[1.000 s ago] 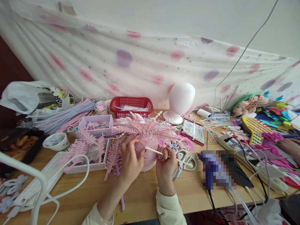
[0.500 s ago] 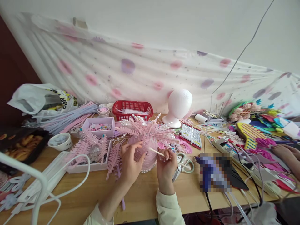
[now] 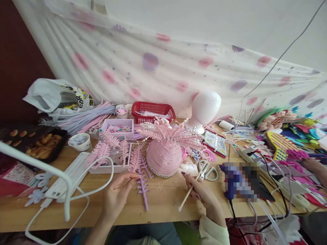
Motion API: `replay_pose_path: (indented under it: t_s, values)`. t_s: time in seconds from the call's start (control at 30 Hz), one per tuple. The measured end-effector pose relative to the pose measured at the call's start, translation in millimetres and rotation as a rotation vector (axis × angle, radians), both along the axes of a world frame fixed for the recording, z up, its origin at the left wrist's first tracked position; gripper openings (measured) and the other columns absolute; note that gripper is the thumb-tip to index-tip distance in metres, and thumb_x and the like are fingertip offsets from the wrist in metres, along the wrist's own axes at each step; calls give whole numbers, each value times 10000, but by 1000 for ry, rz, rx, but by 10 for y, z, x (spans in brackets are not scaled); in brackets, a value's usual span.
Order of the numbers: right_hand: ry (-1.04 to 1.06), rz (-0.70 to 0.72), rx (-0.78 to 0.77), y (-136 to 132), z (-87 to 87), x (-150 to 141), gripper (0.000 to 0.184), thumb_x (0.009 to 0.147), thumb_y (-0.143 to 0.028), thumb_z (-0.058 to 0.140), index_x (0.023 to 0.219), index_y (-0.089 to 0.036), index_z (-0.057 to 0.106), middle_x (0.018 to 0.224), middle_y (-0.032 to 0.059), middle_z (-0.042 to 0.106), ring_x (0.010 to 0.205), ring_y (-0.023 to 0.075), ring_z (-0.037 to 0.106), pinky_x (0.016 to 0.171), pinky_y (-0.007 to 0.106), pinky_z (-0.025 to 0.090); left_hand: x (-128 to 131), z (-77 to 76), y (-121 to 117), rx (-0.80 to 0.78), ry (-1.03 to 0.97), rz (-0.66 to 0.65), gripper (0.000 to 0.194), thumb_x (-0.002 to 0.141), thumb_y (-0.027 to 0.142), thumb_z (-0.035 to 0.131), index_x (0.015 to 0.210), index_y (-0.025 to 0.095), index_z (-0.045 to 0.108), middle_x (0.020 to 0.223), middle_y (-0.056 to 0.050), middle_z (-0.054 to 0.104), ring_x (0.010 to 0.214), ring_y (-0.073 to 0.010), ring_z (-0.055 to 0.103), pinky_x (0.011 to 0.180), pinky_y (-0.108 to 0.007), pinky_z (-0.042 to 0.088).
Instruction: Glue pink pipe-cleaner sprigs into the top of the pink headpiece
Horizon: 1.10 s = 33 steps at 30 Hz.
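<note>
My left hand (image 3: 120,191) is pinched, thumb against forefinger, just beside the upper part of a purple chenille sprig (image 3: 143,191). Anything between those fingertips is too small to make out. My right hand (image 3: 204,194) holds a thin pale stick (image 3: 188,194) with a whitish tip slanting down toward the table's front edge. Between and beyond the hands stands a pink domed headpiece (image 3: 163,158), with pearls around its rim and feathery sprigs on top. Neither hand touches it. Scissors (image 3: 211,173) with pale handles lie just behind my right hand.
Pink sprigs (image 3: 119,149) rest over a white box (image 3: 109,168) of beads at left. A white cable (image 3: 112,166) loops nearby. Behind are a red basket (image 3: 153,110) and a white foam head (image 3: 205,107). At right lies a blurred purple tool (image 3: 235,180); another person's hand (image 3: 311,166) is farther right.
Both hands have drawn back from the headpiece and moved apart. The stick's whitish tip swung from pointing at the headpiece to pointing down and forward-left. The camera view has shifted.
</note>
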State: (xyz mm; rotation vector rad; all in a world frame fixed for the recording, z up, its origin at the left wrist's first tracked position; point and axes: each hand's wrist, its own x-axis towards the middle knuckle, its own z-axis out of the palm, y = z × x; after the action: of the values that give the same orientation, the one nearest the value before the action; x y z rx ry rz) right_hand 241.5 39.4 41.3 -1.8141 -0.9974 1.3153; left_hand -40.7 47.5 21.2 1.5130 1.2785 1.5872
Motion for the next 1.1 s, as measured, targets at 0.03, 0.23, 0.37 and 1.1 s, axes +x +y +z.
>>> replay_pose_path:
  t_s: [0.03, 0.23, 0.37, 1.1]
  values:
    - [-42, 5, -24, 43, 9, 1, 520, 772, -601, 631, 470, -230, 426, 347, -81, 303, 331, 60, 255, 385, 232, 179, -48, -37, -32, -60, 9, 13, 140, 817, 328, 665, 779, 219, 744, 772, -16, 783, 706, -173, 742, 687, -233, 583]
    - [-288, 11, -118, 250, 101, 20, 457, 903, -510, 477, 614, -178, 599, 328, -49, 407, 342, 96, 373, 433, 228, 289, -296, -227, -144, -226, 421, 92, 310, 908, 426, 499, 918, 227, 737, 623, 5, 724, 496, -157, 650, 529, -239, 485]
    - [-426, -10, -118, 144, 227, -61, 378, 917, -477, 449, 795, -163, 621, 328, -47, 464, 343, 121, 437, 447, 235, 325, -151, -177, -96, -314, 714, 132, 264, 897, 401, 565, 1001, 218, 725, 655, -16, 730, 608, -207, 699, 551, -264, 419]
    - [666, 38, 418, 153, 79, -1289, 359, 656, -495, 841, 817, -198, 719, 742, 2, 712, 691, 152, 644, 718, 277, 525, -42, 20, -236, 345, 504, 44, 166, 888, 130, 581, 941, 209, 717, 741, -39, 757, 632, -148, 702, 648, -204, 524]
